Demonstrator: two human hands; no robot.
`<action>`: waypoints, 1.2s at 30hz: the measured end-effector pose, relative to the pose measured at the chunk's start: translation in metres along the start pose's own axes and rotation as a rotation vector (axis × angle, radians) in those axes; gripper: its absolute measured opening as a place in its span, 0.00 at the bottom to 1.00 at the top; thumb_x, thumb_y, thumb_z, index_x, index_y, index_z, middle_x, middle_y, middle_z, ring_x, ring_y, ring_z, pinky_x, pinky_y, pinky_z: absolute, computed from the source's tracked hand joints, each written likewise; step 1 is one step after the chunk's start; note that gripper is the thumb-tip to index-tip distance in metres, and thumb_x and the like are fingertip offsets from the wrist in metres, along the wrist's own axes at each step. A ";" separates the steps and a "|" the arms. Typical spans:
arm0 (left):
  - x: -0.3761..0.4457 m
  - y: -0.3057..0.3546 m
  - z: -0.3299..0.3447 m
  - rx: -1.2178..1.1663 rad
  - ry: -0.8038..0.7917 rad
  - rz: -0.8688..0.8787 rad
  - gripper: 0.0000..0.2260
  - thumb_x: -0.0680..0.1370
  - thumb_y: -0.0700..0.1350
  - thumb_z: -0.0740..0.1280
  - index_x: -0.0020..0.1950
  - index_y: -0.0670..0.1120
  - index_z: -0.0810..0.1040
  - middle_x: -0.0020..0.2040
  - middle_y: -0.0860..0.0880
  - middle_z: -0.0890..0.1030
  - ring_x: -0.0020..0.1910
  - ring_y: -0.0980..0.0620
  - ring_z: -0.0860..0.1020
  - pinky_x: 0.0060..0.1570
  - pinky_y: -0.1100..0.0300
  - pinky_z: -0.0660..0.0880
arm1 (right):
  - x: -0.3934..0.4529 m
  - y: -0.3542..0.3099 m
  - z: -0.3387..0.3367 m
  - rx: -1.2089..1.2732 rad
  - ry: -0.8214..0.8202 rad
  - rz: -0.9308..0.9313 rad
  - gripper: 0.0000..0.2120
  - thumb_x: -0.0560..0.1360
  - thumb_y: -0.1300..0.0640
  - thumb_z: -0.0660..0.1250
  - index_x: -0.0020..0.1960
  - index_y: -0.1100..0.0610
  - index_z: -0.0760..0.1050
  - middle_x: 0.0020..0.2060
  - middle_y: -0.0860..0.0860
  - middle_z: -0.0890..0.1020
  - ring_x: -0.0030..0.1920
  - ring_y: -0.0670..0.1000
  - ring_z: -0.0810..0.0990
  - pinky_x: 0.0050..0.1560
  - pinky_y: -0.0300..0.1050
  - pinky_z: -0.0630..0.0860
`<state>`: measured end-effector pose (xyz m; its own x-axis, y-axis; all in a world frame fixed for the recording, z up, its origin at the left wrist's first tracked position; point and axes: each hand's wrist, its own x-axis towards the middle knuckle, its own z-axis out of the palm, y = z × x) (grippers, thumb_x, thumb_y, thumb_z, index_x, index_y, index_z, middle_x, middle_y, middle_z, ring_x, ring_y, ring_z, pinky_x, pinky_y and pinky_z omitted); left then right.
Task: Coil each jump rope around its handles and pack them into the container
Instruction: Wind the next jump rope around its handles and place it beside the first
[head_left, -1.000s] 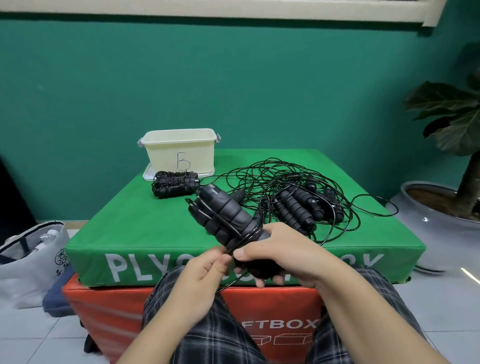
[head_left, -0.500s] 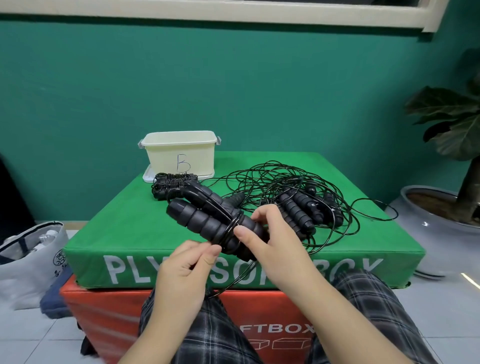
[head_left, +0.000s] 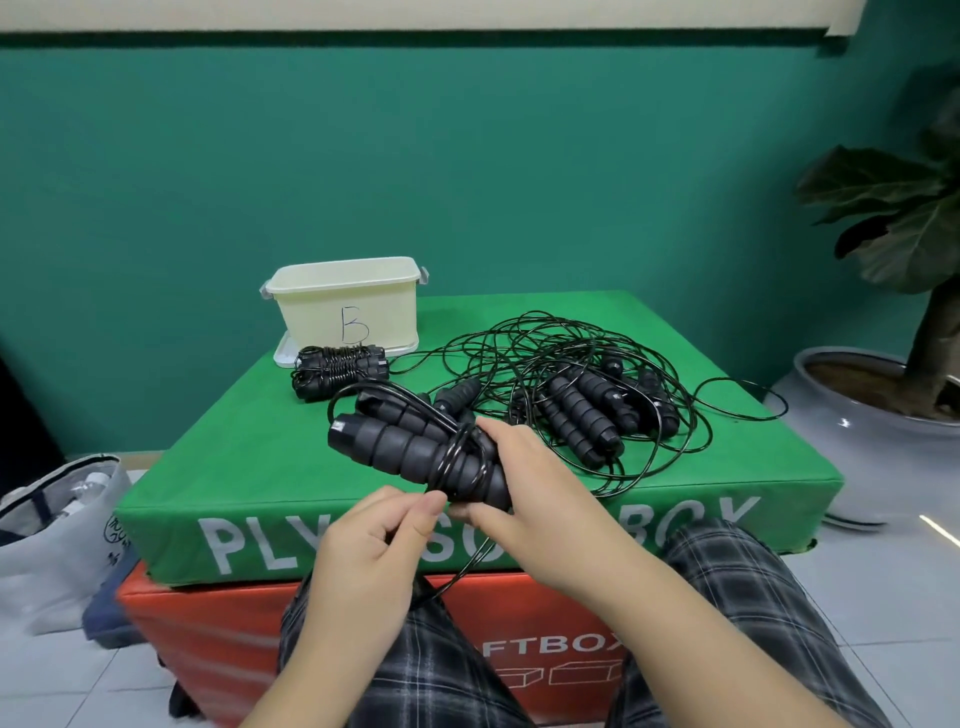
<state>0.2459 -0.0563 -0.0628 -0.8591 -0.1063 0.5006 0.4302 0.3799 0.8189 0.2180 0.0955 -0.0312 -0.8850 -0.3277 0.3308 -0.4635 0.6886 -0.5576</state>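
Note:
My right hand (head_left: 524, 483) grips two black ribbed jump rope handles (head_left: 395, 447) held side by side, pointing up and left. A few turns of thin black cord (head_left: 457, 462) ring them near my fingers. My left hand (head_left: 374, 545) pinches that cord just below the handles, and the cord hangs down between my knees. A finished coiled rope bundle (head_left: 337, 371) lies in front of the cream container (head_left: 348, 306) marked B. A tangle of loose ropes (head_left: 582, 400) with several handles lies on the right of the green box top.
The green plyo box (head_left: 218, 467) sits on a red soft box (head_left: 208, 634). A lid (head_left: 283, 353) lies under the container. A grey bag (head_left: 57, 535) stands on the floor at left, a potted plant (head_left: 883, 395) at right.
The handles have tilted flatter and swung left. A loop of cord has come over their far ends, and my left hand has gone from open fingers to pinching the cord under them.

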 end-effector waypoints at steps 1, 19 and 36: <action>0.001 0.001 0.001 0.014 -0.014 -0.002 0.13 0.76 0.54 0.64 0.31 0.61 0.77 0.33 0.51 0.75 0.34 0.58 0.74 0.34 0.72 0.66 | 0.000 0.001 0.002 -0.010 0.004 -0.003 0.36 0.74 0.48 0.70 0.76 0.54 0.56 0.64 0.51 0.69 0.67 0.50 0.66 0.67 0.43 0.62; 0.006 -0.016 -0.003 -0.425 -0.173 -0.144 0.12 0.68 0.60 0.65 0.39 0.54 0.82 0.30 0.52 0.69 0.24 0.57 0.61 0.26 0.68 0.61 | -0.001 0.004 0.004 0.382 0.069 0.075 0.20 0.71 0.41 0.62 0.58 0.48 0.76 0.44 0.41 0.82 0.45 0.40 0.77 0.49 0.40 0.73; 0.003 -0.023 0.001 -0.256 -0.184 -0.268 0.29 0.59 0.79 0.61 0.33 0.52 0.75 0.22 0.51 0.67 0.23 0.57 0.63 0.27 0.66 0.61 | -0.002 0.004 0.008 0.742 -0.072 0.106 0.32 0.70 0.34 0.59 0.49 0.65 0.75 0.38 0.58 0.83 0.29 0.51 0.77 0.30 0.43 0.68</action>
<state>0.2333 -0.0647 -0.0799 -0.9754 0.0039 0.2205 0.2194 0.1181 0.9685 0.2171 0.0942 -0.0401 -0.9155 -0.3428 0.2106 -0.2618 0.1102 -0.9588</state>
